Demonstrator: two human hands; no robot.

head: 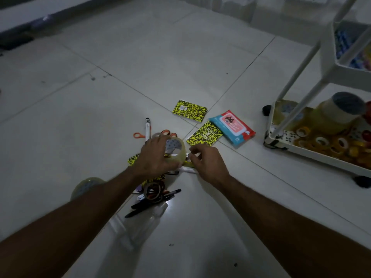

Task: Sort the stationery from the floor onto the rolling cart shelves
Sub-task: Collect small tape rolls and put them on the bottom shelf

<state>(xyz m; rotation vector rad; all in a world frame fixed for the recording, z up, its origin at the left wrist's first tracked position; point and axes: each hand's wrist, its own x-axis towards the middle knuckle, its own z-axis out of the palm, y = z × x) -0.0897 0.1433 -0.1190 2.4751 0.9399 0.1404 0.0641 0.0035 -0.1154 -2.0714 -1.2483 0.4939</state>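
My left hand (154, 159) grips a large roll of clear tape (176, 149) just above the pile of stationery on the floor. My right hand (206, 160) hovers beside it with fingers curled, its fingertips close to a small white item (188, 169) underneath; whether it holds anything I cannot tell. Below the hands lie small tape rolls (153, 190) and black pens (152, 203). Two yellow-black notebooks (189, 111) (204, 134), orange-handled scissors (138, 135) and a white marker (147, 128) lie beyond. The white rolling cart (301, 151) stands at the right, its bottom shelf full of tape rolls.
A blue-and-red wipes packet (232, 127) lies between the notebooks and the cart. Another big tape roll (86, 186) sits by my left forearm. A clear plastic box (140, 225) lies near me. The cart's upper shelf (345, 47) holds blue items. A dark bench edge (24, 27) runs far left.
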